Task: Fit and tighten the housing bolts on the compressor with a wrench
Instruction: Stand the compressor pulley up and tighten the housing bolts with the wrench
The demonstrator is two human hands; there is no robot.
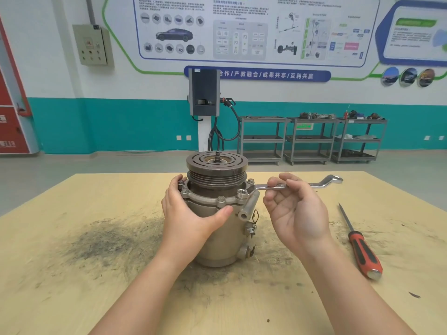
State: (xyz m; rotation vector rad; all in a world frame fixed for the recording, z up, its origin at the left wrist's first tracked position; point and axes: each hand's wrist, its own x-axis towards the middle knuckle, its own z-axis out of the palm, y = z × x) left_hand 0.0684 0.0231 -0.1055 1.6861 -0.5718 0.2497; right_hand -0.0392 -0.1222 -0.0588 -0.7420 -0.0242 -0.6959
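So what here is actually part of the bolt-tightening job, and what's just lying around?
In use:
compressor, steadied by the left hand
wrench, held by the right hand, ring end on a bolt
other housing bolts

Lying about:
screwdriver on the table
carts behind

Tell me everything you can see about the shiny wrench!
The wrench is a silvery metal bar with a ring at each end, both ends bent off the shaft. It lies roughly level above the table. Its near ring sits over a bolt on the compressor flange; the far ring points right, free in the air. The right hand pinches its shaft with fingertips and thumb.
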